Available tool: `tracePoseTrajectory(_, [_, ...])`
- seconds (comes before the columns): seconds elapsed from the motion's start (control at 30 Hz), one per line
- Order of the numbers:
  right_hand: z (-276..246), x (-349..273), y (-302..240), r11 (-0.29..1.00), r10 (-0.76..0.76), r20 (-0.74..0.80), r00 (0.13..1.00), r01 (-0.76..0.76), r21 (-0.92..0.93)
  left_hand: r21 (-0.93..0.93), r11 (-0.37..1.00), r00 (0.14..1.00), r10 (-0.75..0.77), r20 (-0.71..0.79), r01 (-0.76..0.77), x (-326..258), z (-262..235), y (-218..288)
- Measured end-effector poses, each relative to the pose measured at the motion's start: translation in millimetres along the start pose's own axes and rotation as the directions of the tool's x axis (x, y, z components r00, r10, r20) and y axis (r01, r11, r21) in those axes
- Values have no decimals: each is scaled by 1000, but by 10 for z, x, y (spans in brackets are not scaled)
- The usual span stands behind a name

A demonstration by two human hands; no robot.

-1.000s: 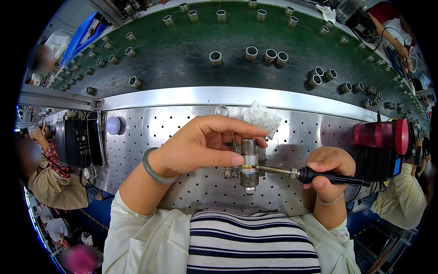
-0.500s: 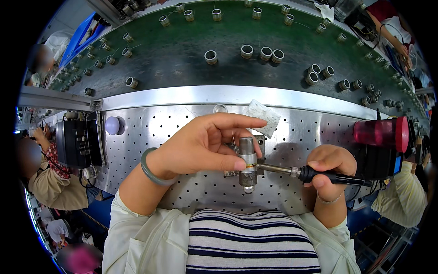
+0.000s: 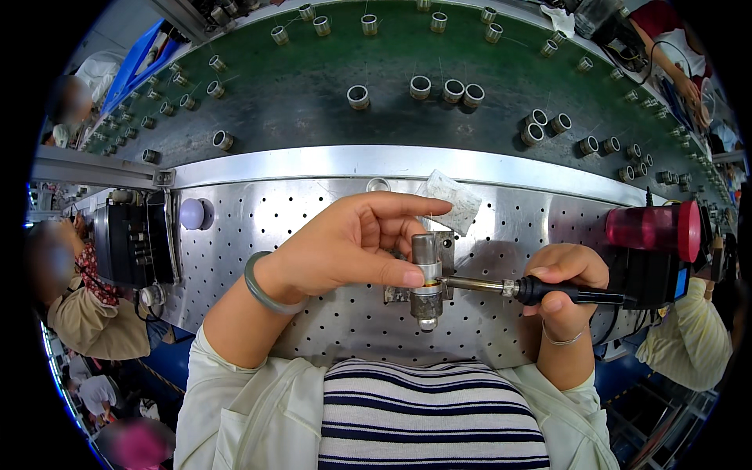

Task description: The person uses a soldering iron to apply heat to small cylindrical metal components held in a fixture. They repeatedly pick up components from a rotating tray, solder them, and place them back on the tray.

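Observation:
My right hand (image 3: 565, 283) is wrapped round the black handle of a soldering iron (image 3: 475, 284). The iron's metal tip touches the side of a small silver metal ring (image 3: 430, 272) with a brassy band. That ring sits around an upright metal fixture post (image 3: 424, 247) with a rounded near end. My left hand (image 3: 354, 249) holds the ring from the left, thumb pressed on its side and index finger stretched out above the post. The other fingertips are partly hidden behind the post. Under the fixture lies a metal base plate (image 3: 445, 244).
A perforated metal worktop (image 3: 313, 333) spreads beneath my hands. Beyond its rail, several metal rings (image 3: 420, 87) stand on a green conveyor belt (image 3: 290, 106). A creased white packet (image 3: 452, 202), a red container (image 3: 654, 229), a black device (image 3: 125, 244) and a lilac ball (image 3: 192, 214) surround the work.
Rings on the belt have shifted slightly left. My left index finger has drawn back a little, and its fingers behind the post have moved left. The iron's tip stays at the ring.

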State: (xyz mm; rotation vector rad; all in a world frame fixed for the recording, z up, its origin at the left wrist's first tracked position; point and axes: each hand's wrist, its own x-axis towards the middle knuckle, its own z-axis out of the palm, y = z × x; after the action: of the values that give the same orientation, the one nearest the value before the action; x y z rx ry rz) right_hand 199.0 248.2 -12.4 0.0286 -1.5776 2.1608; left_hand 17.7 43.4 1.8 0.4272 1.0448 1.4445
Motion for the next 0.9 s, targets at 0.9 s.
tracePoseTrajectory(0.9, [-90, -5, 6, 994, -49, 64, 997, 55, -94, -50, 999, 1000, -9, 19, 10, 17, 19, 7])
